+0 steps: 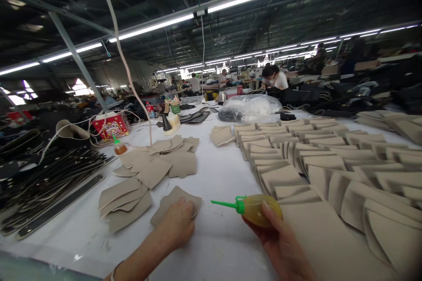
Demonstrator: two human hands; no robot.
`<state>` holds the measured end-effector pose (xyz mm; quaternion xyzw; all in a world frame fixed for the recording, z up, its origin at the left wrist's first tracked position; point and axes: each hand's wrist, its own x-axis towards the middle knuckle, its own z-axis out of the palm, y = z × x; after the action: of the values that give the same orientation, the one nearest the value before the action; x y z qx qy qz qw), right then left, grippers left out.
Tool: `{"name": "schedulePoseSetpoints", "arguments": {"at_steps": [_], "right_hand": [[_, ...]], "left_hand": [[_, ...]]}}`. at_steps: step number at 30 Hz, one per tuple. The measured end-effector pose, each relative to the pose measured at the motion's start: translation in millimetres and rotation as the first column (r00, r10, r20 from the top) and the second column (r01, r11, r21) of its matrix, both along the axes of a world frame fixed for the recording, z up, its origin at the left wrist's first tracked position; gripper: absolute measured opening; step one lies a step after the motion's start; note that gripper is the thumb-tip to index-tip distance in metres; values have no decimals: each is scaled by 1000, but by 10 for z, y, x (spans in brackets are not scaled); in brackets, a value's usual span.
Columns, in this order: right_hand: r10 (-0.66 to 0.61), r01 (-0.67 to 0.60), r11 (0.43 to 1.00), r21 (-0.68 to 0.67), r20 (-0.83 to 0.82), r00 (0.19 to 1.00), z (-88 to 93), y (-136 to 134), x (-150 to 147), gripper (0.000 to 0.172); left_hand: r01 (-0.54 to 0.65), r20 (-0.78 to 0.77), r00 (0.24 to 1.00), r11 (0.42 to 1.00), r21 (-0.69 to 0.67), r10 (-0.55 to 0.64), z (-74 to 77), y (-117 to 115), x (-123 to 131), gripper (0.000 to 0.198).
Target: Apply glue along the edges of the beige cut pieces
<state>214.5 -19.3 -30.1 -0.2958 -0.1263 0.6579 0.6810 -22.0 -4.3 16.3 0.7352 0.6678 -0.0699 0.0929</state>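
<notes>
My left hand (176,224) lies on a beige cut piece (171,202) on the white table (217,171), its fingers curled over the piece's near edge. My right hand (280,241) grips a yellow squeeze bottle (255,208) with a green nozzle pointing left, held just above the table. Loose beige pieces (154,164) lie scattered left of my left hand. Rows of overlapping beige pieces (329,162) cover the table to the right.
Dark straps (49,184) are stacked at the left edge. A red box (110,125), small bottles (119,145) and a clear plastic bag (250,107) stand further back. A white cable (128,70) hangs over the table. Other people work at far tables (275,79).
</notes>
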Motion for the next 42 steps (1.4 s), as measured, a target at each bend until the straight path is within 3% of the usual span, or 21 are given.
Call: {"name": "schedulePoseSetpoints", "arguments": {"at_steps": [5, 10, 14, 18, 24, 31, 36, 42], "right_hand": [[23, -45, 993, 109, 198, 980, 17, -35, -48, 56], [-33, -23, 989, 144, 376, 926, 215, -87, -69, 63], [-130, -42, 970, 240, 657, 743, 429, -90, -11, 62], [-200, -94, 955, 281, 845, 497, 463, -31, 30, 61], [-195, -256, 930, 264, 944, 267, 391, 71, -81, 59], [-340, -302, 885, 353, 935, 98, 361, 112, -207, 53], [-445, -363, 833, 417, 895, 8, 345, 111, -206, 49], [-385, -357, 864, 355, 923, -16, 343, 116, -151, 48]], "left_hand": [[67, -8, 998, 996, 64, -67, -69, 27, -114, 25], [102, 126, 986, 992, 73, -110, -103, 53, -114, 42], [135, 291, 943, 985, 109, -162, -118, -20, -25, 43], [143, 391, 904, 985, 95, -169, -111, -72, 0, 41], [143, 438, 886, 989, 45, -148, -38, -86, -32, 39], [164, 480, 861, 985, 57, -171, -97, -56, -50, 40], [166, 473, 860, 982, 93, -190, -176, -48, 3, 42], [181, 431, 877, 977, 116, -214, -175, -60, 16, 35]]}}
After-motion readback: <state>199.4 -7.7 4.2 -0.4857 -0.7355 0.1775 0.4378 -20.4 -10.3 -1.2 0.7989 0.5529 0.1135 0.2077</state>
